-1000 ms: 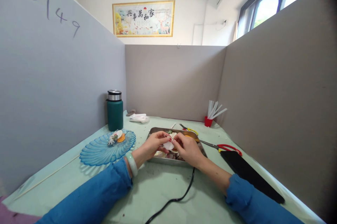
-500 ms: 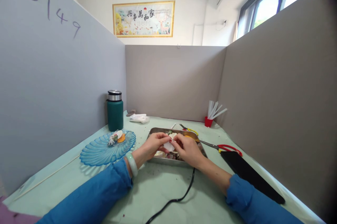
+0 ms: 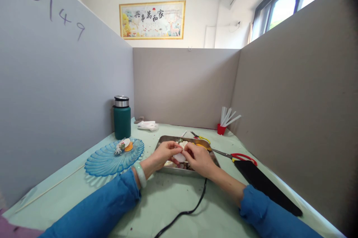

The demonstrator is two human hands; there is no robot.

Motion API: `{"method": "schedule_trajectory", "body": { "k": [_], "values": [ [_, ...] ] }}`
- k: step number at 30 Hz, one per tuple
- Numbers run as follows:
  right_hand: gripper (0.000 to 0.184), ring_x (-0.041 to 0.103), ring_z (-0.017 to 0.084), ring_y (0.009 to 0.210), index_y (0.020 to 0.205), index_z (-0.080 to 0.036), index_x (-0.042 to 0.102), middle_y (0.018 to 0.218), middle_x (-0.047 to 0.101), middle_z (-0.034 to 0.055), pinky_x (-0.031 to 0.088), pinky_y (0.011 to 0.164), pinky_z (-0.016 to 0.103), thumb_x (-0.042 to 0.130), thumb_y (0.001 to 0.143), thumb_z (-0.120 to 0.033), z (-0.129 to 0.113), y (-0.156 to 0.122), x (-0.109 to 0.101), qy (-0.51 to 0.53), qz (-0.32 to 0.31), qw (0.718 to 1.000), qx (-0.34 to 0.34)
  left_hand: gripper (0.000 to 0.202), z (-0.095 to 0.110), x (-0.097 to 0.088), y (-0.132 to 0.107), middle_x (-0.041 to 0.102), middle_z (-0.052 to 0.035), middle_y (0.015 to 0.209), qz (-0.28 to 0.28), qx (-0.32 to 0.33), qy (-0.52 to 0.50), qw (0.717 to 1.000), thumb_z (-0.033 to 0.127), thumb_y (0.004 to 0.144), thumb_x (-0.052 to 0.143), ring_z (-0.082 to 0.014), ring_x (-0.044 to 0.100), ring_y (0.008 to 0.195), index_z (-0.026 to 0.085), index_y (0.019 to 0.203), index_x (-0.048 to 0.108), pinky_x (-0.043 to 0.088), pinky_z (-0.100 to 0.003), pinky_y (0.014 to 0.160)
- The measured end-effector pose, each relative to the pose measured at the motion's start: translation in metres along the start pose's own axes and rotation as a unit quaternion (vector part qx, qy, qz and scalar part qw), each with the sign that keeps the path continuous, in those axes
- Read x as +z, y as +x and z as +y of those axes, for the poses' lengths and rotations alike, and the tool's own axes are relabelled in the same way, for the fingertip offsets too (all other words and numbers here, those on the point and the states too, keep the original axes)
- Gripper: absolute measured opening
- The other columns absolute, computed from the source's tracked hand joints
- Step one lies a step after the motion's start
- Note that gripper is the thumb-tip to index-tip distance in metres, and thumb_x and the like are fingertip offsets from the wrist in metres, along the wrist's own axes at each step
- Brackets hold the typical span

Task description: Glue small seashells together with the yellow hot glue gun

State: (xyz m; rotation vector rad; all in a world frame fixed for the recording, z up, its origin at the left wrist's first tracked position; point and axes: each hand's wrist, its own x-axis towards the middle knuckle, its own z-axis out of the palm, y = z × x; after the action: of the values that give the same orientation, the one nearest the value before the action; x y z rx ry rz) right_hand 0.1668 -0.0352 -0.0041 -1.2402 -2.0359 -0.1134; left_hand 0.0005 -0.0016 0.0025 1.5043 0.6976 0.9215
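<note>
Both hands meet over a metal tray (image 3: 179, 171) that holds shells and other small pieces. My left hand (image 3: 165, 154) is closed in a pinch, its fingertips at the upper edge of a flat white shell (image 3: 180, 157). Fingertips of my right hand (image 3: 199, 159) press together at the same edge, nearly touching the left ones. The exact grip is partly hidden behind the fingers. To the left, a blue fluted glass plate (image 3: 103, 161) carries a small cluster of shells (image 3: 123, 146), with white, orange and speckled pieces.
A green bottle (image 3: 122, 122) stands behind the plate. Red-handled scissors (image 3: 237, 157) and a black flat case (image 3: 267, 186) lie right of the tray; yellow-handled pliers (image 3: 203, 138) lie behind it. White sticks fill a red cup (image 3: 221, 129). A black cable (image 3: 190, 212) runs in front.
The fingertips have shifted slightly on the white shell, and it shows a little lower between the hands. Arms and surrounding objects stay where they were.
</note>
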Motion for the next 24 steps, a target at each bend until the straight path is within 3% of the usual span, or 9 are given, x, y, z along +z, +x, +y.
{"method": "schedule_trajectory", "body": {
  "k": [10, 24],
  "values": [
    [0.018, 0.046, 0.010, 0.053, 0.073, -0.020, 0.051, 0.058, 0.055, -0.0026, 0.026, 0.052, 0.020, 0.043, 0.084, -0.032, -0.0017, -0.0005, -0.0010, -0.005, 0.004, 1.000, 0.015, 0.035, -0.0023, -0.0012, 0.0005, 0.060, -0.0076, 0.078, -0.017, 0.008, -0.007, 1.000, 0.030, 0.061, 0.071, -0.0152, 0.060, 0.064, 0.010, 0.085, 0.057, 0.051, -0.028, 0.054],
    [0.025, 0.047, 0.010, 0.051, 0.069, -0.020, 0.050, 0.056, 0.055, -0.0021, 0.029, 0.052, 0.021, 0.041, 0.086, -0.036, -0.0041, -0.0003, -0.0036, 0.027, -0.003, 1.000, -0.001, 0.032, -0.0026, -0.0017, 0.0018, 0.058, -0.0045, 0.071, 0.005, -0.001, 0.003, 1.000, 0.041, 0.066, 0.065, -0.0123, 0.057, 0.058, 0.012, 0.077, 0.055, 0.047, -0.023, 0.048]
  ]
}}
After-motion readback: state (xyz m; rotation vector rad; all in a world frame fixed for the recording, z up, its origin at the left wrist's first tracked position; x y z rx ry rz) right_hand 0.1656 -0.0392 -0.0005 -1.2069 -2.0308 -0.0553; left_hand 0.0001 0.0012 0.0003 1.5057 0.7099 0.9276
